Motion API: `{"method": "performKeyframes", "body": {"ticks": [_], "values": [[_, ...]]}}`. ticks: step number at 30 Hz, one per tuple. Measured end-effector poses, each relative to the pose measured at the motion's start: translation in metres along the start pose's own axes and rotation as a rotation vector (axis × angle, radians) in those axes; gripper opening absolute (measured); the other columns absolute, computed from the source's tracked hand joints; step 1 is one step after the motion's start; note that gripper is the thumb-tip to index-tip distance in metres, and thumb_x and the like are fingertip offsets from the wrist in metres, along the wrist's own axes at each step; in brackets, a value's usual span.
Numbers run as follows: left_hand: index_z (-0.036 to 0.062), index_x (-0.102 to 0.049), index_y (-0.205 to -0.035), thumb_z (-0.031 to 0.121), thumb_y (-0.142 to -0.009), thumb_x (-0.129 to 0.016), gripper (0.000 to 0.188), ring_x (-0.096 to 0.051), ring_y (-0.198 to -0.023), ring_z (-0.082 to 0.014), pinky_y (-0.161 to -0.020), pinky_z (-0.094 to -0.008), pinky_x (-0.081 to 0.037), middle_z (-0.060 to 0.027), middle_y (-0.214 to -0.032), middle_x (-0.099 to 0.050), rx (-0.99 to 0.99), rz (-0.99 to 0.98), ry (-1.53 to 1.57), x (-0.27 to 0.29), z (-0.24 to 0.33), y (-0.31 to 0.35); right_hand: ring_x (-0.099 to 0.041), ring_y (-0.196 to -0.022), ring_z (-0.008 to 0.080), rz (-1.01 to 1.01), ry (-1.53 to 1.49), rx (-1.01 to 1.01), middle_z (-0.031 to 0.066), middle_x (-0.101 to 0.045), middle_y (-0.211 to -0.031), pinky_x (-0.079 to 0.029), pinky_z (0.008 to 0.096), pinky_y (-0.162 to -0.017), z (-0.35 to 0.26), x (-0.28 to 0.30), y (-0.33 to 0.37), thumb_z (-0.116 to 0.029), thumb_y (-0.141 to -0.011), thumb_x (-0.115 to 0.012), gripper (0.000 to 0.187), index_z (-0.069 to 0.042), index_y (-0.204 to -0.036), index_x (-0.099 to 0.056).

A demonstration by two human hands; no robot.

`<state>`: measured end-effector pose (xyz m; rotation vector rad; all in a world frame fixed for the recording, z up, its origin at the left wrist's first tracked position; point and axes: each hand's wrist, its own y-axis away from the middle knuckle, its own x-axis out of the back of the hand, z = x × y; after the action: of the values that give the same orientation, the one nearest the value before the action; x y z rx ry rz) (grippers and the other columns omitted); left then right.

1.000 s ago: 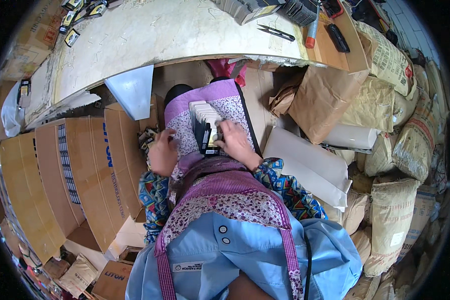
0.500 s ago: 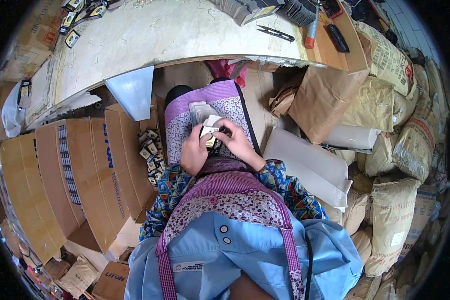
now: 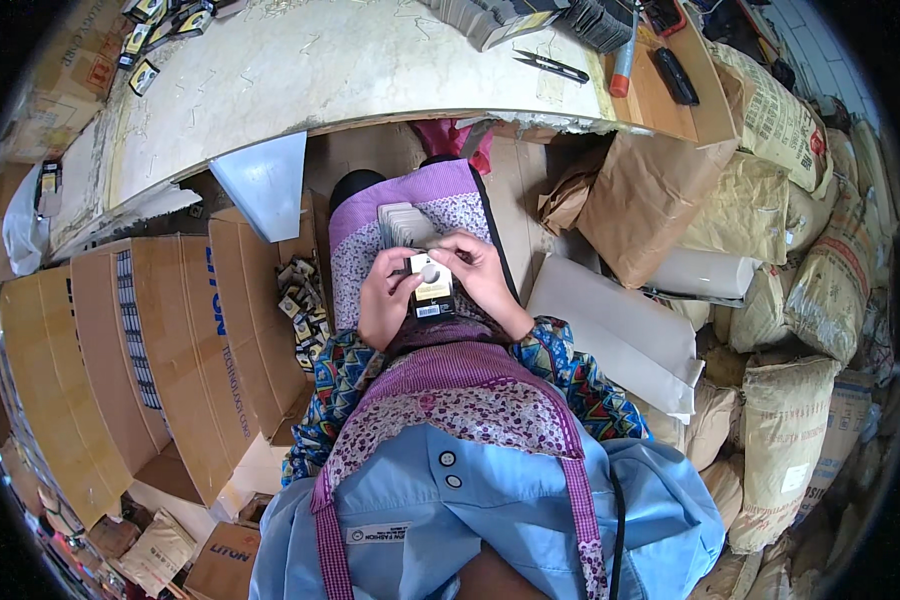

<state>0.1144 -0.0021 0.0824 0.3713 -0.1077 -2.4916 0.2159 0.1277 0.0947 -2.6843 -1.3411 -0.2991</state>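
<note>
Over my lap, both my hands hold a small black-and-cream card package (image 3: 432, 292) with a round grey spot near its upper part and a barcode at its lower end. My left hand (image 3: 384, 298) pinches its left edge with thumb and fingers. The fingers of my right hand (image 3: 478, 278) close on its top right corner. Just beyond my hands, a fanned stack of pale cards (image 3: 400, 220) lies on the purple floral apron (image 3: 355, 265) across my lap. Its near end is partly hidden by my fingers.
Ahead is a worktable (image 3: 370, 75) with thread snips (image 3: 552, 67), an orange-capped tube (image 3: 622, 75) and stacked dark cards (image 3: 490, 22). To my left, an open carton (image 3: 175, 350) stands by a pile of small packages (image 3: 303, 310). Full sacks (image 3: 790, 440) line the right.
The package has been turned flatter, so its whole front now shows. My right hand has shifted slightly to its top edge. A pale card above it no longer sticks up between my hands.
</note>
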Motion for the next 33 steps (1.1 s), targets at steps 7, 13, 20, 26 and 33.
{"method": "performKeyframes", "body": {"ticks": [7,13,20,26,33], "values": [[-0.0024,-0.048,-0.111,-0.008,-0.082,-0.055,0.030,-0.059,-0.094,-0.0162,-0.080,-0.0252,-0.049,-0.0126,-0.100,-0.058,0.057,-0.035,-0.033,0.001,0.003,0.001,-0.055,-0.070,0.0056,0.026,-0.416,-0.398,0.0012,-0.064,-0.079,-0.044,0.0206,-0.067,-0.002,0.008,-0.005,-0.009,-0.081,-0.068,0.013,0.000,-0.091,-0.067],[-0.0016,-0.051,-0.106,-0.008,-0.081,-0.057,0.026,-0.058,-0.091,-0.0150,-0.078,-0.0251,-0.049,-0.0104,-0.095,-0.058,0.013,0.011,-0.016,0.007,-0.002,0.004,-0.055,-0.076,0.0063,-0.214,-0.119,-0.214,0.0007,-0.064,-0.080,-0.044,0.0217,-0.071,-0.001,0.015,-0.001,-0.011,-0.082,-0.066,0.012,0.000,-0.088,-0.066],[0.0037,-0.058,-0.102,0.003,-0.077,-0.062,0.025,-0.062,-0.087,-0.0340,-0.071,-0.0387,-0.049,-0.0177,-0.095,-0.062,-0.051,0.241,-1.156,0.060,0.041,0.012,-0.056,-0.085,0.0332,-0.108,0.799,0.097,0.0142,-0.057,-0.093,-0.042,0.0375,-0.076,0.022,-0.002,0.017,-0.018,-0.067,-0.074,0.038,-0.003,-0.096,-0.056],[-0.0007,-0.055,-0.115,0.021,-0.072,-0.074,0.051,-0.059,-0.095,-0.0368,-0.080,-0.0396,-0.049,-0.0225,-0.111,-0.057,-0.434,0.010,-0.933,0.011,0.007,0.005,-0.055,-0.080,0.0230,0.058,0.444,0.135,0.0056,-0.056,-0.084,-0.041,0.0318,-0.078,0.014,-0.004,0.007,-0.009,-0.069,-0.071,0.024,-0.004,-0.090,-0.062],[-0.0017,-0.046,-0.121,0.015,-0.082,-0.063,0.046,-0.059,-0.094,-0.0398,-0.072,-0.0410,-0.050,-0.0264,-0.106,-0.058,-0.051,0.055,-0.741,-0.002,0.004,0.002,-0.053,-0.084,0.0083,-0.140,-0.060,-0.198,0.0008,-0.059,-0.089,-0.042,0.0235,-0.077,0.002,-0.003,0.007,-0.010,-0.083,-0.065,0.019,-0.001,-0.098,-0.058]]}}
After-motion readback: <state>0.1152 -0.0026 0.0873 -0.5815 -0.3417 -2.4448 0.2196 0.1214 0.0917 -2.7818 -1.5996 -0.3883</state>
